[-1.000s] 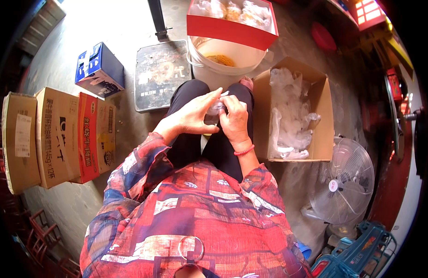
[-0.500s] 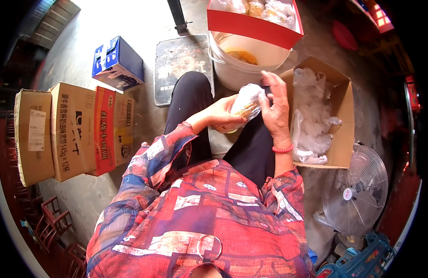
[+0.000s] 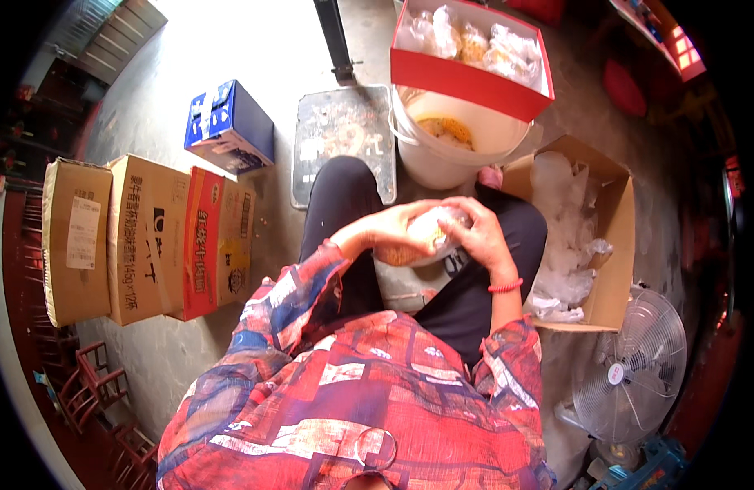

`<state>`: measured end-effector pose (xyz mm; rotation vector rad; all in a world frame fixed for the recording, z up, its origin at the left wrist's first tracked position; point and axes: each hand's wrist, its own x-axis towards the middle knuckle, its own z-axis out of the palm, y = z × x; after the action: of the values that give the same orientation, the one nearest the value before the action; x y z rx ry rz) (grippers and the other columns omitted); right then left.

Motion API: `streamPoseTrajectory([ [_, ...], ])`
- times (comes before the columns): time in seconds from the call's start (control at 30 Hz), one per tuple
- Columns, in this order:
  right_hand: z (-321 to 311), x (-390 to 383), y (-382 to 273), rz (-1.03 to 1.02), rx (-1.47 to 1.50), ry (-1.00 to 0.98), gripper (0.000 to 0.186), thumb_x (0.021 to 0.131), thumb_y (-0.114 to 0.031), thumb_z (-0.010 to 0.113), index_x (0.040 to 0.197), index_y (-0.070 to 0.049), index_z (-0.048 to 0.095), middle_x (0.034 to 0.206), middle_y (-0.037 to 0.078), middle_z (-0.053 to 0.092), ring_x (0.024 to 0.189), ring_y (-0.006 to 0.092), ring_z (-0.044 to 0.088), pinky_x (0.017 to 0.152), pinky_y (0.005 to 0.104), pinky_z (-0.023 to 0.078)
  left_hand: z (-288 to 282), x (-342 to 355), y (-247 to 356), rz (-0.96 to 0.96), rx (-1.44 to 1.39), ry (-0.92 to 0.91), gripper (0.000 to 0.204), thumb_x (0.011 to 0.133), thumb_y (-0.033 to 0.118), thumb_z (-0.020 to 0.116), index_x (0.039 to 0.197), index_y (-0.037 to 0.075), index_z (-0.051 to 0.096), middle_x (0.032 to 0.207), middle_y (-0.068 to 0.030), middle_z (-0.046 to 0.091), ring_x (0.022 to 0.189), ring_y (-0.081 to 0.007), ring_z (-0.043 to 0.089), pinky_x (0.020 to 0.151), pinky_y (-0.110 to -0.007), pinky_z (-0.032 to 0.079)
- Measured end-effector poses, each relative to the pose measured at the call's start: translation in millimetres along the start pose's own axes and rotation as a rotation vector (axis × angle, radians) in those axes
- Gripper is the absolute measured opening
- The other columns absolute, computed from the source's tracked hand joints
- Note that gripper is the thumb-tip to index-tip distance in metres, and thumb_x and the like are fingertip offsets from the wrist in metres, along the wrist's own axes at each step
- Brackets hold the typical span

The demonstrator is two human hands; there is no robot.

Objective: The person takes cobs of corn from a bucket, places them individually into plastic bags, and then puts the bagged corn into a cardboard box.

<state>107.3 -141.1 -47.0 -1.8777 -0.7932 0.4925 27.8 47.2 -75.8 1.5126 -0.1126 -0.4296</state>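
Observation:
A clear plastic bag with yellowish-brown food inside [image 3: 428,231] lies between both my hands, just above my knees. My left hand [image 3: 396,226] wraps its left side, fingers curled over the top. On the other side, my right hand [image 3: 480,234], with a red bracelet at the wrist, closes its fingers on the gathered plastic. Beyond my knees a white bucket [image 3: 430,167] holds some yellow-orange food at its bottom. A red box [image 3: 467,80] with several filled plastic bags rests across the bucket's far rim.
On the right, an open cardboard box [image 3: 614,245] holds loose clear plastic bags [image 3: 563,237]. A metal fan [image 3: 630,367] stands near it. A platform scale [image 3: 344,122] is ahead, with a blue box [image 3: 230,126] to its left. Several cartons [image 3: 152,237] are lined up at far left.
My right hand has come down from its raised, spread pose and closed on the bag's plastic. The bag has tilted lower, and the whole view has shifted slightly.

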Motion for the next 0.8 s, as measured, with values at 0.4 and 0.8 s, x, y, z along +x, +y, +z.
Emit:
streamPoseTrajectory([
  [0.4,3,-7,24,0.083,-0.245,0.189,0.018,0.079,-0.015,0.059,0.096,-0.006,0.059,0.085,0.014,0.058,0.078,0.0313,0.059,0.069,0.0369,0.047,-52,21,82,0.031,0.391,0.362,0.047,0.066,0.015,0.072,0.107,0.001,0.055,0.082,-0.0037,0.059,0.061,-0.0079,0.055,0.05,-0.024,0.047],
  [0.8,13,-11,33,0.031,-0.376,-0.036,0.018,0.075,-0.014,0.058,0.091,-0.007,0.058,0.082,0.014,0.058,0.08,0.0325,0.058,0.071,0.0407,0.046,-189,192,168,0.482,1.521,0.531,0.056,0.061,0.028,0.072,0.113,0.014,0.054,0.109,-0.0076,0.057,0.104,-0.0269,0.053,0.088,-0.043,0.038],
])
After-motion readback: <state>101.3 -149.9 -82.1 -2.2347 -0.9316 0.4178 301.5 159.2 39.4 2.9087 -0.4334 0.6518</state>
